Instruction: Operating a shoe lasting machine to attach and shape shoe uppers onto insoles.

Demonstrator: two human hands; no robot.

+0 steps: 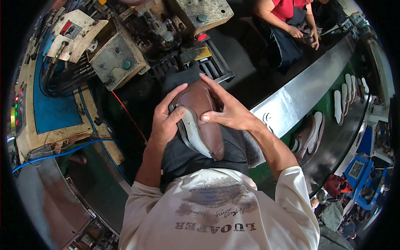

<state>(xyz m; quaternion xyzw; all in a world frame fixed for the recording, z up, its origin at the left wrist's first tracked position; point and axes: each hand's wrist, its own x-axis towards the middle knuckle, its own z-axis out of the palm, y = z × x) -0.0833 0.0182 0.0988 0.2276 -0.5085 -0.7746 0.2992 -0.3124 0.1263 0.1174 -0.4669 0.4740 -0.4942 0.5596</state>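
A brown shoe upper [194, 100] is held between my two hands over my lap, its rounded toe end pointing away from me. Along its left side shows a white, sole-shaped inner part [193, 132]. My left hand [166, 121] is closed on the shoe's left edge, thumb against the white part and fingers around the far side. From the right, my right hand [233, 110] grips it, with the thumb pressed on the brown surface and the index finger stretched along the toe. The underside of the shoe is hidden.
A grimy machine [160, 35] with metal control boxes [118, 62] stands ahead. At right, a shiny metal ledge [291, 104] borders a conveyor carrying brown-and-white shoes [310, 133]. Another person [283, 29] works beyond it. A blue hose [62, 154] crosses at left.
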